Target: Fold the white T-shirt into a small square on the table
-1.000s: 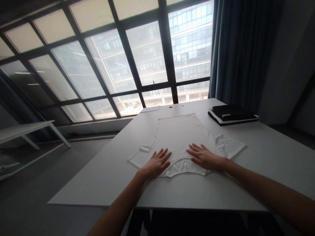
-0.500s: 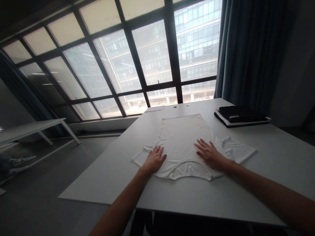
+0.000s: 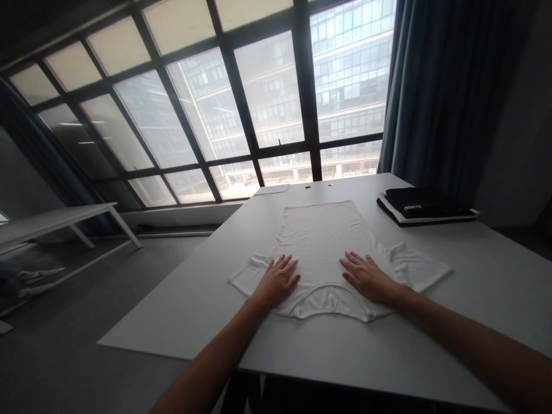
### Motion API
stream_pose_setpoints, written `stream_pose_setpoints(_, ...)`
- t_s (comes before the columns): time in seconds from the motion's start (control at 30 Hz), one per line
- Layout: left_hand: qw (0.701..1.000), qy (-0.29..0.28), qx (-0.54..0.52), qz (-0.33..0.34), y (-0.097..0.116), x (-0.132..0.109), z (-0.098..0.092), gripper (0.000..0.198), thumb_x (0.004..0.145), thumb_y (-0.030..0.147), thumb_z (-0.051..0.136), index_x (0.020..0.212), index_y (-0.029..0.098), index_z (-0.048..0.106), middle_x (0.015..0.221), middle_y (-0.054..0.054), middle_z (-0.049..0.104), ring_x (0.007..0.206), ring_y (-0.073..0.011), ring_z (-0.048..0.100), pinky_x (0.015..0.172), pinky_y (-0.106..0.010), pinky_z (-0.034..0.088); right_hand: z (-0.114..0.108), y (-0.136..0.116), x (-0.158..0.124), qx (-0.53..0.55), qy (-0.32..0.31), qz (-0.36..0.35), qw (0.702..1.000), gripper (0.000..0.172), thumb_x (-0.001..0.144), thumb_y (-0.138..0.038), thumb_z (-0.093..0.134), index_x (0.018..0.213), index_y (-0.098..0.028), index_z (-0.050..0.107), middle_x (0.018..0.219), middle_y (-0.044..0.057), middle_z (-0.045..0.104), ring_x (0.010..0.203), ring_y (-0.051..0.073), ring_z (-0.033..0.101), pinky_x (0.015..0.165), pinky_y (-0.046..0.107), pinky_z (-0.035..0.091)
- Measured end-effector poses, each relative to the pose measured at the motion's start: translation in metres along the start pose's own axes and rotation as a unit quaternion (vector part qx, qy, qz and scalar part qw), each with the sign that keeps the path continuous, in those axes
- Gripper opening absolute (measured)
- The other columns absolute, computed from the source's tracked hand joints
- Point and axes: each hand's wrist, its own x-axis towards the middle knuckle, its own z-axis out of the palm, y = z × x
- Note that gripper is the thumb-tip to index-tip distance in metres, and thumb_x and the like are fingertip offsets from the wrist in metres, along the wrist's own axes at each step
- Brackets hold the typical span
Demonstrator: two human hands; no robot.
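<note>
A white T-shirt (image 3: pixel 321 236) lies spread on the white table (image 3: pixel 185 305), its neckline towards me and its hem towards the window. Flat on the shirt's left shoulder area rests my left hand (image 3: pixel 279 280), fingers spread. My right hand (image 3: pixel 366 276) lies on the right side of the chest, also with its fingers apart. Neither hand grasps anything. Between them and nearer to me is the round neck opening, with a small label (image 3: pixel 332 301) inside. The right sleeve is wrinkled; the left one lies flatter.
Dark folded clothes with a white layer (image 3: pixel 425 206) are stacked at the table's right far side. A white sheet (image 3: pixel 272 189) lies at the far edge. Another white table (image 3: pixel 56 221) stands to the left. Blue curtains (image 3: pixel 431 98) hang beside the large window.
My left hand has shifted slightly right across the shirt. My right hand has slid a little towards me. The shirt stays spread in nearly the same place.
</note>
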Motion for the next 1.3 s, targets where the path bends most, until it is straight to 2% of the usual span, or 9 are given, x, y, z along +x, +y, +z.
stream_pose_setpoints(0.37,0.997,-0.076,-0.005,0.011,0.001,-0.003,-0.007,0.061,0.103,0.058,0.035,0.156,0.027,0.038,0.165,-0.011,0.025,0.153,-0.0327,0.018,0.121,-0.059,0.019,-0.004,-0.004,-0.002,0.045,0.032,0.005,0.998,0.061,0.103,-0.05,0.034,0.153,-0.017,0.043,0.163,0.016,0.031,0.153,0.031,0.022,0.121,0.058,0.017)
stream_pose_setpoints(0.47,0.996,-0.081,-0.013,0.025,-0.002,0.007,-0.013,0.061,0.103,0.058,0.035,0.155,0.027,0.039,0.164,-0.01,0.026,0.153,-0.0328,0.02,0.121,-0.06,0.021,-0.017,0.0,0.018,0.142,0.097,-0.001,0.985,0.062,0.101,-0.051,0.036,0.15,-0.014,0.048,0.157,0.016,0.043,0.149,0.028,0.034,0.122,0.049,0.024)
stream_pose_setpoints(0.57,0.996,-0.084,-0.009,0.035,-0.008,0.029,-0.022,0.061,0.101,0.059,0.038,0.154,0.028,0.04,0.164,-0.009,0.028,0.152,-0.0318,0.022,0.121,-0.059,0.021,-0.036,0.008,0.061,0.274,0.147,0.021,0.95,0.06,0.1,-0.053,0.036,0.14,-0.016,0.059,0.145,0.015,0.057,0.138,0.028,0.049,0.118,0.046,0.034)
stream_pose_setpoints(0.63,0.995,-0.083,-0.013,0.045,-0.014,0.053,-0.028,0.063,0.1,0.059,0.042,0.153,0.026,0.042,0.163,-0.009,0.03,0.152,-0.0314,0.024,0.122,-0.056,0.023,-0.047,0.016,0.1,0.377,0.146,0.056,0.913,0.058,0.101,-0.054,0.034,0.138,-0.017,0.06,0.143,0.014,0.06,0.132,0.028,0.055,0.113,0.048,0.041)
stream_pose_setpoints(0.73,0.996,-0.064,-0.031,0.055,-0.027,0.098,-0.03,0.063,0.1,0.055,0.042,0.151,0.018,0.045,0.16,-0.012,0.036,0.149,-0.029,0.032,0.122,-0.046,0.027,-0.056,0.03,0.162,0.532,0.156,0.137,0.821,0.06,0.104,-0.049,0.026,0.143,-0.012,0.052,0.151,0.016,0.051,0.133,0.025,0.055,0.111,0.045,0.043)
stream_pose_setpoints(0.9,0.999,-0.037,-0.026,0.005,-0.048,0.189,-0.018,0.057,0.101,0.041,0.039,0.148,0.009,0.047,0.156,-0.015,0.042,0.147,-0.0257,0.036,0.122,-0.038,0.027,-0.053,0.066,0.255,0.649,0.165,0.189,0.718,0.073,0.104,-0.057,0.006,0.152,-0.01,0.036,0.16,0.018,0.037,0.142,0.02,0.044,0.116,0.044,0.036)
stream_pose_setpoints(0.97,0.999,-0.032,-0.022,-0.021,-0.054,0.226,-0.011,0.056,0.101,0.038,0.038,0.149,0.009,0.045,0.157,-0.014,0.041,0.148,-0.0247,0.034,0.122,-0.037,0.026,-0.047,0.081,0.284,0.7,0.177,0.207,0.66,0.078,0.102,-0.062,0.005,0.152,-0.01,0.035,0.161,0.018,0.035,0.143,0.02,0.042,0.117,0.043,0.034)
stream_pose_setpoints(1.13,0.995,-0.048,-0.022,-0.08,-0.068,0.298,0.011,0.059,0.104,0.046,0.031,0.155,0.017,0.036,0.163,-0.011,0.032,0.151,-0.0269,0.025,0.123,-0.046,0.023,-0.03,0.112,0.329,0.803,0.197,0.229,0.513,0.083,0.098,-0.071,0.014,0.151,-0.011,0.038,0.159,0.019,0.037,0.144,0.022,0.042,0.115,0.04,0.037)
stream_pose_setpoints(1.3,0.989,-0.097,-0.016,-0.11,-0.081,0.314,0.03,0.066,0.102,0.06,0.023,0.159,0.028,0.027,0.167,-0.011,0.017,0.154,-0.0359,0.013,0.119,-0.065,0.015,-0.033,0.163,0.334,0.837,0.229,0.243,0.433,0.085,0.099,-0.07,0.013,0.15,-0.007,0.037,0.154,0.023,0.042,0.14,0.023,0.046,0.106,0.04,0.047)
